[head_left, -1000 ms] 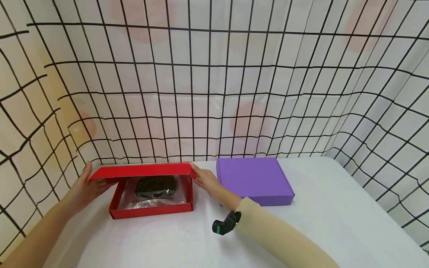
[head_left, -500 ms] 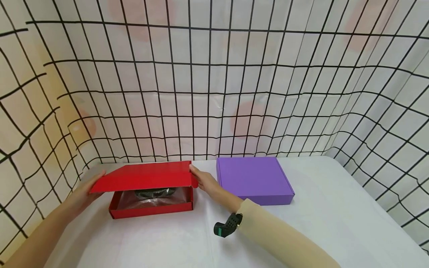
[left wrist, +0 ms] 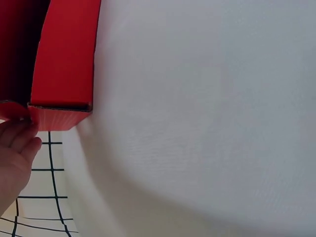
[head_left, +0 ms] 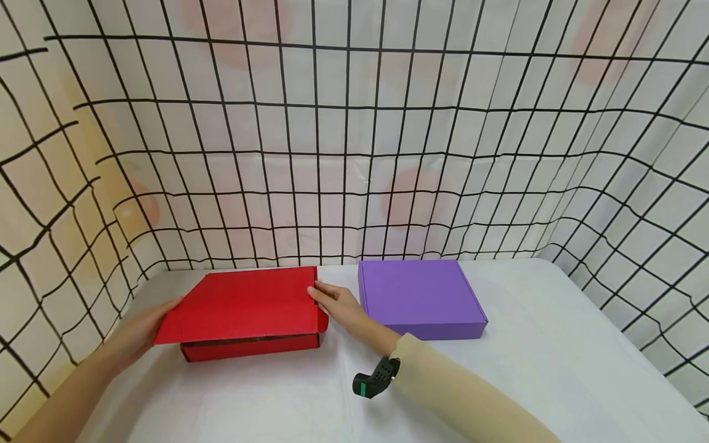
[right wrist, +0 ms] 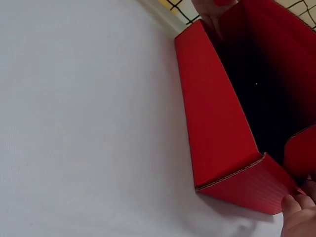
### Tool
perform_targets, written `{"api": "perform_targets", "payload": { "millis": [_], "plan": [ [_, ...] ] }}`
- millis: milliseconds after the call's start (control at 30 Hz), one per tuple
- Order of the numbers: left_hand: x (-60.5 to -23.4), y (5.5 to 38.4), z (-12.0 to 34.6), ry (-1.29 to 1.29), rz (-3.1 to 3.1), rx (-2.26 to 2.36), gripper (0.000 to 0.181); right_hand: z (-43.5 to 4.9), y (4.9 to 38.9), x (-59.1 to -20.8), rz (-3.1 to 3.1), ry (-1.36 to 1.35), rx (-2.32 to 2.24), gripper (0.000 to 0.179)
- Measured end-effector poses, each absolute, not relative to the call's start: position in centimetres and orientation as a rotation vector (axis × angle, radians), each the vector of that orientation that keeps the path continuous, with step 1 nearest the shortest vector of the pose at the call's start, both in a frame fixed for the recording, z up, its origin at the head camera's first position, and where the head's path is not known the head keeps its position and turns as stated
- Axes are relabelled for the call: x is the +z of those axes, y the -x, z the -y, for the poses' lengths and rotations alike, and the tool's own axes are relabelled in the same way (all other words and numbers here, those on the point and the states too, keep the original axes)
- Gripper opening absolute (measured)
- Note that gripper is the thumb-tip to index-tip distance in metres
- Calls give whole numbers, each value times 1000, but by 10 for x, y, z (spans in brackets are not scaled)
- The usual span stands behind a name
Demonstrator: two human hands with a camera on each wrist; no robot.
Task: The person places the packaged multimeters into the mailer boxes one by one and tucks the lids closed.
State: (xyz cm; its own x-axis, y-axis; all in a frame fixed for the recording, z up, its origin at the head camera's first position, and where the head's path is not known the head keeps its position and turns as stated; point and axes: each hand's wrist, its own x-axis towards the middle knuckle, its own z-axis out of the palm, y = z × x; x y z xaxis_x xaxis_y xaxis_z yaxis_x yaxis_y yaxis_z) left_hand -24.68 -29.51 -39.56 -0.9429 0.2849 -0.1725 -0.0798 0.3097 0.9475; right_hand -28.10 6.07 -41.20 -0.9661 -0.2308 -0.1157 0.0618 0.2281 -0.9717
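Note:
A red cardboard box (head_left: 244, 301) sits at the left of the table, its hinged lid tilted low over the tray. A dark gap shows between lid and front wall (right wrist: 217, 113) in the right wrist view; the contents are hidden. My left hand (head_left: 141, 329) holds the lid's left edge, fingers reaching in by the side flap in the left wrist view. At the other end, my right hand (head_left: 343, 307) grips the lid's right edge, thumb near its top. Its fingertips (right wrist: 291, 203) meet the box's side wall below the side flap (right wrist: 302, 152).
A closed purple box (head_left: 418, 292) lies just right of my right hand. White cloth (head_left: 249, 400) covers the table. Black grid netting (head_left: 343, 154) stands behind and along both sides. A dark strap device (head_left: 376, 376) is worn on my right wrist.
The red lid has swung down toward the front, covering the dark plastic-wrapped item seen inside earlier. My left hand lowered with it; my right hand shifted slightly down along the edge.

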Motion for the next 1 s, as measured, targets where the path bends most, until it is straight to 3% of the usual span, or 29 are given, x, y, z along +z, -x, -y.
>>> {"api": "perform_targets", "payload": {
  "millis": [300,633,1000],
  "plan": [
    [-397,241,287,-115,-2283,1542,76,-66,277,-419,-2391,279,-1749,52],
    [-397,223,284,28,-2387,1420,86,-66,265,-416,-2434,210,-1765,42],
    [-402,215,281,64,-2394,1404,80,-65,258,-418,-2439,213,-1799,40]
  ]
}}
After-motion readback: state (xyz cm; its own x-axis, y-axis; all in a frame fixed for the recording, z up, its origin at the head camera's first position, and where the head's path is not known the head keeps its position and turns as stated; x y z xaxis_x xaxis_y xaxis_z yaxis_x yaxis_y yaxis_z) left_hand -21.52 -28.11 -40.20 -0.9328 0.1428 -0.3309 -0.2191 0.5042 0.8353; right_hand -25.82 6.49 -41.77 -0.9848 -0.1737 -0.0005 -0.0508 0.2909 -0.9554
